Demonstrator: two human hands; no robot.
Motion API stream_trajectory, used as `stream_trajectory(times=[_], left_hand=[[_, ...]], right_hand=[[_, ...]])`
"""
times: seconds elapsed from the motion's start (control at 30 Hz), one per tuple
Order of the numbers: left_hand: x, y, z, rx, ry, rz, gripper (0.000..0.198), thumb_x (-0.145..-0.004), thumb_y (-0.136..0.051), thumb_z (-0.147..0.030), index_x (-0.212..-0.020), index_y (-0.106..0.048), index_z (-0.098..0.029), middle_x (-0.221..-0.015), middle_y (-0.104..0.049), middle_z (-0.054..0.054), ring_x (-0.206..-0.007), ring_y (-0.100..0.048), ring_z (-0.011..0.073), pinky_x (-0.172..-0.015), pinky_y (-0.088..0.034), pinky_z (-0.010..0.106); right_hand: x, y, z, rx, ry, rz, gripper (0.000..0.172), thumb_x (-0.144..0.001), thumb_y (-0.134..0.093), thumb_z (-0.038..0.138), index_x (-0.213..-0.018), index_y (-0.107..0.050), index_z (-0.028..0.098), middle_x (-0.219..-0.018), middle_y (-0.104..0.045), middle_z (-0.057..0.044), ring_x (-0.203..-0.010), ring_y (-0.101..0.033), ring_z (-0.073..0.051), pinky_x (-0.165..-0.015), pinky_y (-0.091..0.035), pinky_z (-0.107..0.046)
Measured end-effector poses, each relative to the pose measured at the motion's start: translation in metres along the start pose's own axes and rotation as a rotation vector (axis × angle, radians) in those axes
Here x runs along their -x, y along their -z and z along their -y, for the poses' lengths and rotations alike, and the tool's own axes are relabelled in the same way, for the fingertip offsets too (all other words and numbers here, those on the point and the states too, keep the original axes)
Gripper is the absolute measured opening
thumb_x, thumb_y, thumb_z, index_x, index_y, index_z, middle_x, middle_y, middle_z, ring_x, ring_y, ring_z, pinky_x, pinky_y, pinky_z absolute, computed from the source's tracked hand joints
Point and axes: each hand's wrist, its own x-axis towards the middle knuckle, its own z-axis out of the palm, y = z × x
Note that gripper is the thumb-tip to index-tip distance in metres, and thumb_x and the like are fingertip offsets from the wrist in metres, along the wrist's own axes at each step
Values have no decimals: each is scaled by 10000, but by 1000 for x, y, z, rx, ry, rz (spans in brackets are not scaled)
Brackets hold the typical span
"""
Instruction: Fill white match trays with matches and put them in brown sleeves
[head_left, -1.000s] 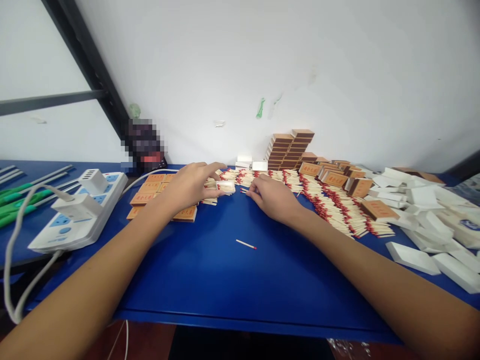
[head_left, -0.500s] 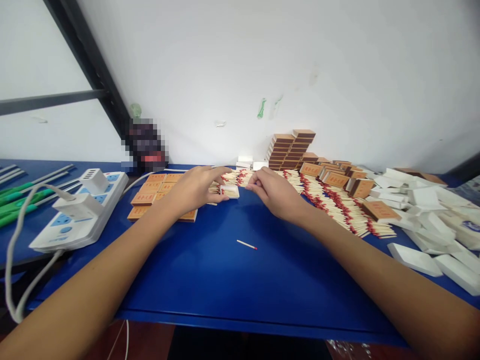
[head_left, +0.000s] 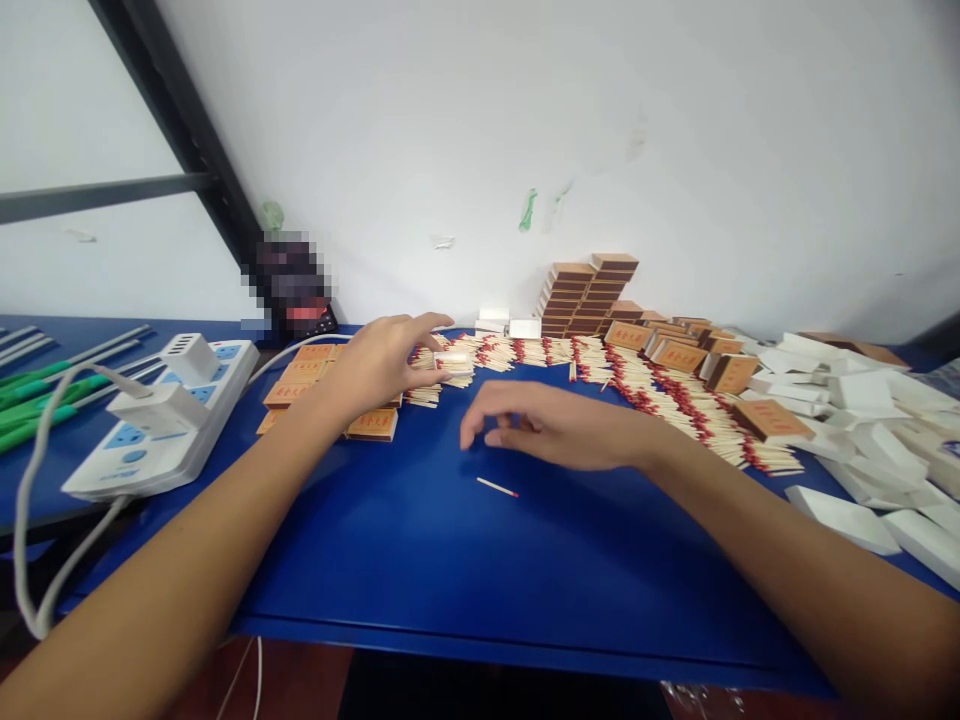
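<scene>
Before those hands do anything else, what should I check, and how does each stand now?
1. Left hand gripping the small white cardboard tray: ok.
2. Tray's contents: cannot tell, too blurred.
3. Right hand apart from the tray: ok.
4. Flat blue tabletop free of stray matches: not ok, one thin pale wooden match with a red tip lies alone.
5. Long white plastic power strip apart from both hands: ok.
</scene>
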Motion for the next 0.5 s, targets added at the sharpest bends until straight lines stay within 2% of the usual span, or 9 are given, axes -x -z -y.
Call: stream_trajectory(times=[0.07, 0.13, 0.27, 0.37, 0.5], left_hand=[[0, 3, 3, -38, 19, -4, 640, -865, -841, -353, -1445, -605, -221, -1131, -827, 57, -1079, -751, 285, -920, -536, 388], [-1, 4, 4, -60, 34, 3, 642, -871, -836, -349, -1453, -597, -222, -1134, -826, 53, -1086, -745, 287, -918, -533, 391], [-1, 6, 2, -77, 46, 24, 626, -882, -823, -337, -1453, -594, -223, -1124, -827, 45, -1092, -739, 285, -924, -530, 394], [-2, 7, 1, -90, 52, 24, 626, -880, -825, -315, -1453, -595, -213, -1128, -825, 52, -1092, -740, 291, -915, -530, 393], [-1, 7, 2, -88, 68, 16, 643, -862, -850, -330, -1444, -604, -207, -1140, -821, 67, -1090, -742, 295, -912, -530, 389]], right_hand=[[2, 0, 7, -43, 4, 159, 262, -1032, -555, 153, -1134, -783, 234, -1109, -655, -58, -878, -590, -142, -774, -468, -270], [2, -2, 10, -43, -32, 215, 220, -1020, -604, 176, -1094, -803, 234, -1080, -632, -53, -864, -584, -138, -778, -475, -268], [1, -3, 7, -23, -112, 209, 121, -989, -691, 242, -1042, -799, 228, -1056, -637, -45, -882, -587, -149, -778, -478, -270], [3, -3, 7, 15, -153, 195, 106, -986, -697, 288, -998, -775, 217, -1046, -644, -48, -891, -598, -161, -766, -479, -277], [-1, -12, 9, 83, -190, 112, 106, -1006, -616, 226, -967, -712, 198, -1061, -667, -55, -869, -611, -163, -764, -478, -282]])
